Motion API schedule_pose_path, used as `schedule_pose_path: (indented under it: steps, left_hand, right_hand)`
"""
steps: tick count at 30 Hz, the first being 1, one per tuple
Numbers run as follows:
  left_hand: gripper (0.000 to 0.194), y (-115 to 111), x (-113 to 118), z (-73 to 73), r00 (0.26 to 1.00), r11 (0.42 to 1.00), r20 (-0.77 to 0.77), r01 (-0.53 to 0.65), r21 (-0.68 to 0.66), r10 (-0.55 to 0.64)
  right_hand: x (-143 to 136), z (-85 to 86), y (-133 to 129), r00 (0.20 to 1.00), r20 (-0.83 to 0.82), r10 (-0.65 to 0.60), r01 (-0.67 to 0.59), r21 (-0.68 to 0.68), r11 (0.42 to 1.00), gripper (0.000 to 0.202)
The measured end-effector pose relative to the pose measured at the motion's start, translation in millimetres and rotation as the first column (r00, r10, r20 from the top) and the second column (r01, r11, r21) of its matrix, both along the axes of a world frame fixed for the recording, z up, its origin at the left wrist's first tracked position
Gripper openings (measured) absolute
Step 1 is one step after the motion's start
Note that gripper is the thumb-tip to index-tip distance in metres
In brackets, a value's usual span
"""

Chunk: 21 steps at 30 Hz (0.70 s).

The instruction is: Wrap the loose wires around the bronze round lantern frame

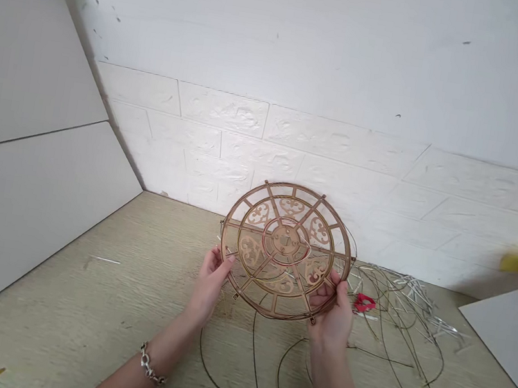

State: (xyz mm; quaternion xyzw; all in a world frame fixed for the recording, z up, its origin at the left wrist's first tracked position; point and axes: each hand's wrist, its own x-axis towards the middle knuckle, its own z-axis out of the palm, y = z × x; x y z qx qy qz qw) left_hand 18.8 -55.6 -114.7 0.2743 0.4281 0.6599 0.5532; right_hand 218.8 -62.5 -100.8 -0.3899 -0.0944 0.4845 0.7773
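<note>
A round, copper-coloured openwork frame [268,268] with spokes, rings and scroll-shaped cutouts is held up tilted above the table. My left hand [214,281] grips its lower left rim, thumb on the near face. On the lower right rim, my right hand [335,309] is closed too, its fingers showing behind the openwork. Thin wire runs round the outer edge and sticks out a little at the right side. What the frame is part of, I cannot tell.
Loose dark wires [392,343] trail over the table [74,322] at the right and under my hands. A heap of clear or white strips [412,291] lies behind them, near a small red item [364,303]. White panels [45,188] stand left, against the brick-patterned wall [297,132].
</note>
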Motion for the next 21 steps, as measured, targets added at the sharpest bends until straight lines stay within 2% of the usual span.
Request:
schedule_pose_path:
  steps: [3, 6, 12, 14, 16, 17, 18, 19, 20, 21]
  left_hand:
    - [0.027, -2, 0, 3.4, 0.985, 0.988, 0.127, 0.127, -0.084, -0.116]
    - [0.028, -5, -1, 8.1, 0.921, 0.958, 0.316, 0.269, -0.100, -0.226]
    - [0.021, -2, -6, 8.4, 0.846, 0.958, 0.498, 0.273, -0.094, -0.192]
    - [0.019, 0, -8, 8.0, 0.839, 0.962, 0.511, 0.261, -0.081, -0.185]
    - [0.019, 0, -9, 8.2, 0.837, 0.963, 0.510, 0.262, -0.057, -0.197]
    - [0.018, 0, -9, 8.5, 0.838, 0.963, 0.508, 0.263, -0.050, -0.202]
    - [0.018, 0, -10, 8.8, 0.838, 0.963, 0.506, 0.265, -0.049, -0.205]
    - [0.018, -1, -10, 9.2, 0.839, 0.963, 0.505, 0.264, -0.055, -0.202]
    - [0.017, -1, -10, 9.6, 0.840, 0.963, 0.506, 0.262, -0.065, -0.194]
    - [0.017, -1, -10, 9.9, 0.841, 0.963, 0.507, 0.260, -0.074, -0.188]
  right_hand:
    - [-4, 1.0, -1, 1.000, -0.002, -0.010, 0.010, 0.011, 1.000, 0.021]
    - [-10, -0.4, -2, 1.000, 0.007, 0.027, -0.027, 0.024, 0.999, 0.023]
    - [-16, -8.0, 0, 0.985, 0.068, 0.158, -0.157, -0.021, 0.987, 0.030]
    - [-13, -8.9, 0, 0.965, 0.174, 0.195, -0.190, -0.048, 0.981, 0.037]
    - [-11, -5.5, 0, 0.917, 0.383, 0.113, -0.093, -0.069, 0.993, 0.044]
    - [-10, -1.6, -1, 0.846, 0.532, 0.020, 0.012, -0.057, 0.998, 0.046]
    - [-9, 3.8, -3, 0.717, 0.692, -0.086, 0.126, -0.008, 0.992, 0.047]
    - [-9, 10.5, -4, 0.526, 0.832, -0.176, 0.203, 0.078, 0.976, 0.046]
    - [-9, 18.2, -5, 0.296, 0.925, -0.240, 0.218, 0.179, 0.959, 0.041]
    - [-10, 26.3, -5, 0.063, 0.960, -0.273, 0.167, 0.260, 0.951, 0.033]
